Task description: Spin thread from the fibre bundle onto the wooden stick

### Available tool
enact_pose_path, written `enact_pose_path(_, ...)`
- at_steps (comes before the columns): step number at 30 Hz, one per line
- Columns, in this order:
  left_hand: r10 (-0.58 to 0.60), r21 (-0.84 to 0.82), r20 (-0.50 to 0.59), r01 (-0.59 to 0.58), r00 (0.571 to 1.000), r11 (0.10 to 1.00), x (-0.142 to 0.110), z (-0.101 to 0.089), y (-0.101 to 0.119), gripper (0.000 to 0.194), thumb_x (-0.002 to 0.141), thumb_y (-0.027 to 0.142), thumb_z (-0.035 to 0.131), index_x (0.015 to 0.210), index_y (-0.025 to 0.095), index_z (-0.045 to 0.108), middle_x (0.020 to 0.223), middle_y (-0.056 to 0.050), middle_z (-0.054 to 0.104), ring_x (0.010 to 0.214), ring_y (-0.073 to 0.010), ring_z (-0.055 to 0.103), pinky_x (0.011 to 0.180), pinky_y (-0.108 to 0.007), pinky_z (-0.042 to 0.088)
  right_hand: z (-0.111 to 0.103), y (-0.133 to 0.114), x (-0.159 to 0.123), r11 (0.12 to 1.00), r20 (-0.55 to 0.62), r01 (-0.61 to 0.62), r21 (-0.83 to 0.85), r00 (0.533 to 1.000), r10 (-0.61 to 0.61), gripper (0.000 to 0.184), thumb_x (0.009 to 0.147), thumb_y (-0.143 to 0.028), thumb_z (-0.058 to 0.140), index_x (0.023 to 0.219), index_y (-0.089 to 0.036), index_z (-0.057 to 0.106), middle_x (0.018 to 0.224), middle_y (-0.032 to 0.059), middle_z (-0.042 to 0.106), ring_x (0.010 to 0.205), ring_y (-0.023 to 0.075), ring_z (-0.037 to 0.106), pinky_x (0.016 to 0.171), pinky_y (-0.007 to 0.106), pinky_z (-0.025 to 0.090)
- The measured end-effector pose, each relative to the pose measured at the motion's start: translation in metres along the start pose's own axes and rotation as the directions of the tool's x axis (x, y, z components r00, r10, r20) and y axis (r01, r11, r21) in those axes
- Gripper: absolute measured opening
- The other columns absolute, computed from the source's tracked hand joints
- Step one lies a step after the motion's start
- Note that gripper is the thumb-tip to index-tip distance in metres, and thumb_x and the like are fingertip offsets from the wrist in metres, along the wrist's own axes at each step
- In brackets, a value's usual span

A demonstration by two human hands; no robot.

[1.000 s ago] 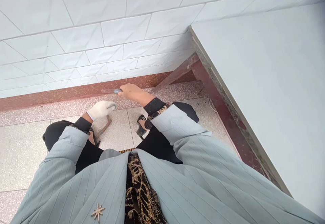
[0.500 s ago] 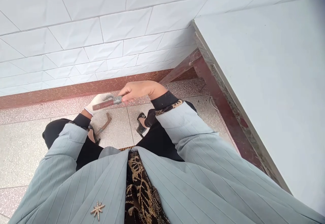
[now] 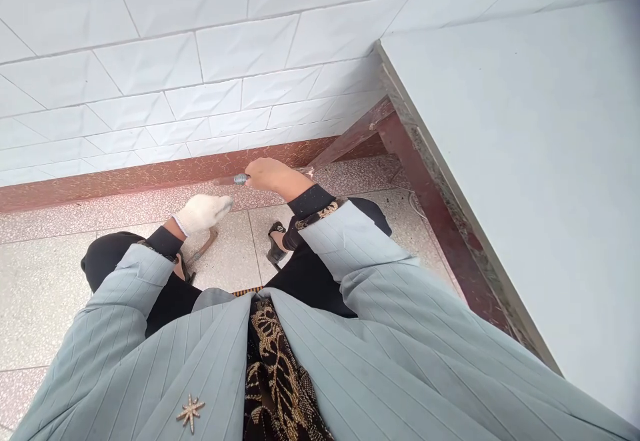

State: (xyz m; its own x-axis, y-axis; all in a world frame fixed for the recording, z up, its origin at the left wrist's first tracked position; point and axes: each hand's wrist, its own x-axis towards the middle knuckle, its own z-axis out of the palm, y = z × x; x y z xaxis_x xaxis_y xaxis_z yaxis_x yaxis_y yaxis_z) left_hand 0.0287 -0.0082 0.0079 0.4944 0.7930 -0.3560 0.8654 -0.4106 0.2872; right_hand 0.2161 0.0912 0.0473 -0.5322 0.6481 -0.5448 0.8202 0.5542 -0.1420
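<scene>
My right hand (image 3: 267, 174) is bare and closed around a reddish-brown, bar-like tool with a silver wire binding (image 3: 241, 179). The tool's far end points left towards the wall base and is blurred, so I cannot tell its exact kind. My left hand (image 3: 201, 214), in a white knitted glove, is closed, lower and to the left of the tool. Whatever its fingers may hold is hidden. Below the glove, a brown curved piece, like a bent wooden handle (image 3: 205, 246), shows near my left shoe.
A white-tiled wall (image 3: 205, 57) with a red-brown skirting (image 3: 115, 179) runs in front of me. To the right stands a white-topped table (image 3: 525, 127) on a dark red frame (image 3: 425, 167). My black shoes (image 3: 276, 244) rest on the speckled tile floor (image 3: 45, 294).
My right hand swung the tool down towards my left glove, then back up and away to the wall side. My left hand dipped behind the tool and now shows again, to the right.
</scene>
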Motion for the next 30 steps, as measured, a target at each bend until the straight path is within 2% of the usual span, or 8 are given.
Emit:
enact_pose_path(2,0.028,0.021,0.035,-0.029,0.999,0.999,-0.001,0.0,0.0,0.035,0.105,0.038,0.037,0.115,0.022,0.067,0.093,-0.008,0.075,0.081,-0.0226,0.069,0.069,-0.03,0.044,0.007,-0.009,0.0,0.99,0.264,0.052,-0.132,0.964,-0.016,0.023,0.09,-0.02,0.067,0.102,-0.005,0.079,0.098,0.0187,0.076,0.092,0.0256,0.069,0.08,0.035,0.048)
enact_pose_path(5,0.038,-0.053,0.021,-0.037,0.999,0.998,-0.002,0.0,-0.008,0.036,0.105,0.038,0.037,0.118,0.023,0.067,0.101,-0.007,0.076,0.087,-0.0223,0.07,0.074,-0.029,0.046,0.011,-0.018,-0.002,0.983,0.566,0.186,-0.01,0.811,-0.148,0.013,0.088,-0.016,0.068,0.092,-0.01,0.079,0.068,0.0031,0.067,0.066,0.0145,0.06,0.069,0.028,0.044)
enact_pose_path(9,0.022,-0.258,-0.03,-0.029,0.999,0.966,0.0,0.004,-0.025,0.039,0.103,0.038,0.037,0.121,0.021,0.068,0.108,-0.007,0.076,0.095,-0.023,0.07,0.084,-0.032,0.05,-0.004,-0.008,-0.014,0.89,0.553,0.323,0.321,0.699,-0.453,0.018,0.09,-0.017,0.066,0.102,-0.014,0.079,0.07,-0.0044,0.063,0.064,0.008,0.055,0.065,0.021,0.039)
enact_pose_path(12,0.032,-0.432,-0.063,-0.056,0.997,0.9,0.002,0.008,-0.031,0.04,0.101,0.038,0.038,0.12,0.019,0.068,0.11,-0.007,0.076,0.099,-0.0211,0.069,0.09,-0.032,0.052,-0.022,0.015,-0.025,0.712,0.172,0.388,0.586,0.798,-0.577,0.022,0.087,-0.017,0.068,0.106,-0.015,0.079,0.07,-0.0054,0.061,0.066,0.0079,0.051,0.067,0.022,0.038)
enact_pose_path(15,0.053,-0.507,-0.088,-0.091,0.995,0.857,0.003,0.009,-0.027,0.04,0.1,0.039,0.039,0.116,0.018,0.069,0.111,-0.006,0.075,0.101,-0.0197,0.068,0.096,-0.032,0.051,-0.028,0.034,-0.03,0.657,-0.007,0.243,0.713,0.941,-0.34,0.018,0.088,-0.017,0.065,0.101,-0.013,0.077,0.076,-0.0018,0.066,0.064,0.008,0.051,0.067,0.024,0.04)
enact_pose_path(17,0.064,-0.496,-0.092,-0.102,0.994,0.862,0.003,0.007,-0.023,0.039,0.1,0.038,0.038,0.113,0.019,0.069,0.109,-0.005,0.075,0.099,-0.0197,0.068,0.095,-0.033,0.05,-0.025,0.038,-0.028,0.64,-0.037,0.153,0.753,0.981,-0.191,0.014,0.088,-0.016,0.064,0.096,-0.012,0.075,0.076,0.0006,0.067,0.062,0.0078,0.05,0.064,0.025,0.04)
enact_pose_path(23,0.021,-0.427,-0.096,-0.061,0.995,0.902,0.006,0.006,-0.013,0.039,0.101,0.041,0.037,0.109,0.018,0.069,0.098,-0.006,0.073,0.088,-0.0201,0.066,0.087,-0.033,0.05,-0.013,0.025,-0.012,0.794,-0.119,0.01,0.608,0.99,0.079,0.012,0.089,-0.019,0.065,0.088,-0.01,0.073,0.067,0.0013,0.059,0.061,0.0099,0.049,0.061,0.027,0.034)
enact_pose_path(30,0.045,-0.537,-0.123,-0.105,0.991,0.837,0.004,0.013,-0.011,0.04,0.102,0.04,0.036,0.106,0.017,0.068,0.095,-0.004,0.071,0.084,-0.0168,0.063,0.084,-0.03,0.049,-0.011,0.029,-0.003,0.913,-0.198,-0.028,0.407,0.973,0.118,0.027,0.095,-0.028,0.062,0.105,-0.008,0.077,0.08,0.0089,0.067,0.073,0.0161,0.058,0.068,0.03,0.037)
